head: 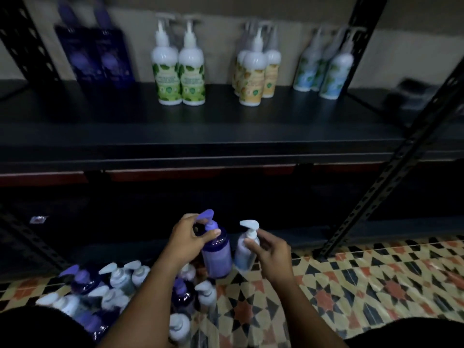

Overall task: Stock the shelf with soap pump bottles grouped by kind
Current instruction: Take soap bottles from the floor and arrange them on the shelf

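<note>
Two green-label bottles (178, 69) on shelf (226, 126); each hand grips one bottle.

What I can't make out from here

The dark blue bottles (94, 56) at the shelf's (226, 126) back left corner are smeared, tops lost at the picture's edge. I can't read any label. My left arm hides part of the floor bottles (105, 292). A blurred dark object (414, 94) sits at the shelf's right end.

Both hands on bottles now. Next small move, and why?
Probably lift the purple bottle to the purple group at the shelf's left end: the left hand already grips its pump neck, and kinds are grouped.
</note>
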A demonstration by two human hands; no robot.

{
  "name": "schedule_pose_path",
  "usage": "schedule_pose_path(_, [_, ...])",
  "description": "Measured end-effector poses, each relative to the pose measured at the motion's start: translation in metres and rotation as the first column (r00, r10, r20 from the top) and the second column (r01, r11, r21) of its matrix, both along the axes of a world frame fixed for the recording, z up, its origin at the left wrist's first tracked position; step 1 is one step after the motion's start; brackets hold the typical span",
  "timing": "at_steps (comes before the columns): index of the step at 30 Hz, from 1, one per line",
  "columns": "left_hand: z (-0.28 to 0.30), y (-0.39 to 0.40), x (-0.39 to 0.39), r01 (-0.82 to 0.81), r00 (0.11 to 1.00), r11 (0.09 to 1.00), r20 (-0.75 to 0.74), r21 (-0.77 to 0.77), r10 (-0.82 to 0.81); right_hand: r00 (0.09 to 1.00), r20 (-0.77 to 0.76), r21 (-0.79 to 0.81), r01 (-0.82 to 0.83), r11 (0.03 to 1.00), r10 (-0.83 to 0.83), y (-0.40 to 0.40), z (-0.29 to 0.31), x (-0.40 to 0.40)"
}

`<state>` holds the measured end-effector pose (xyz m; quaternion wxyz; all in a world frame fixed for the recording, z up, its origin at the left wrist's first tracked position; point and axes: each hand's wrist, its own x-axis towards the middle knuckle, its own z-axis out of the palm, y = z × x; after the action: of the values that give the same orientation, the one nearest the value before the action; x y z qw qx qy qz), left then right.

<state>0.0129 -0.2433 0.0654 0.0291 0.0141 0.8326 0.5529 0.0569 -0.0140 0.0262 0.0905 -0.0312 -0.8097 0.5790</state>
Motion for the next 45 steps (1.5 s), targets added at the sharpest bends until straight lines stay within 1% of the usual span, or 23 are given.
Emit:
schedule_pose_path(1, [0.013,0.000,0.003,0.005,1.000,0.999,-0.004,0.036,-0.005,1.000,-0.031,-0.047,-0.002,0.999,0.001,0.001,0.019,0.002])
schedule_pose_path(4, [0.043,0.002,0.005,0.015,0.999,0.999,-0.042,0.044,-0.013,0.996,-0.083,-0.151,-0.027,0.988,0.015,-0.001,0.067,0.003])
schedule_pose_path(8, [0.092,0.008,0.012,0.045,0.993,0.990,-0.118,0.136,-0.029,0.995,-0.095,-0.246,-0.037,0.969,0.014,-0.007,0.128,0.006])
schedule_pose_path(12, [0.141,0.017,0.023,-0.008,0.981,0.981,-0.190,0.193,0.045,0.996,-0.094,-0.343,-0.044,0.938,0.013,-0.013,0.182,0.014])
schedule_pose_path(16, [0.178,0.014,0.035,-0.087,0.941,0.985,-0.312,0.149,0.130,0.989,-0.144,-0.398,-0.081,0.914,0.025,-0.018,0.220,0.023])
schedule_pose_path(18, [0.195,0.013,0.044,-0.094,0.929,0.981,-0.339,0.168,0.147,0.987,-0.159,-0.421,-0.103,0.901,0.038,-0.022,0.231,0.024])
schedule_pose_path(21, [0.212,0.012,0.053,-0.067,0.965,0.980,-0.238,0.185,0.111,0.987,-0.154,-0.425,-0.108,0.899,0.046,-0.028,0.235,0.021])
schedule_pose_path(23, [0.212,0.010,0.054,0.000,0.989,0.966,-0.143,0.260,0.038,0.987,-0.153,-0.390,-0.102,0.915,0.045,-0.031,0.229,0.018])
schedule_pose_path(25, [0.207,0.008,0.055,0.058,0.996,0.954,-0.076,0.294,-0.037,0.986,-0.160,-0.342,-0.096,0.935,0.042,-0.036,0.219,0.016])
schedule_pose_path(28, [0.193,0.003,0.051,0.009,0.999,0.971,-0.039,0.241,0.001,0.988,-0.150,-0.282,-0.083,0.956,0.042,-0.043,0.205,0.011])
schedule_pose_path(31, [0.181,-0.002,0.045,-0.084,0.990,0.989,-0.102,0.125,0.097,0.992,-0.097,-0.282,-0.104,0.954,0.079,-0.051,0.203,0.006])
schedule_pose_path(35, [0.180,-0.006,0.045,-0.143,0.956,0.986,-0.245,0.084,0.159,0.990,-0.056,-0.269,-0.137,0.953,0.127,-0.056,0.203,0.004])
schedule_pose_path(39, [0.183,-0.007,0.049,-0.153,0.927,0.988,-0.348,-0.014,0.138,0.992,-0.074,-0.262,-0.117,0.958,0.101,-0.054,0.202,-0.002])
schedule_pose_path(42, [0.185,-0.008,0.053,-0.121,0.935,0.990,-0.342,-0.071,0.089,0.992,-0.067,-0.228,-0.121,0.966,0.109,-0.050,0.202,-0.007])
schedule_pose_path(45, [0.183,-0.011,0.052,-0.094,0.944,0.987,-0.326,-0.129,0.047,0.992,-0.065,-0.134,-0.120,0.984,0.112,-0.048,0.198,-0.008])
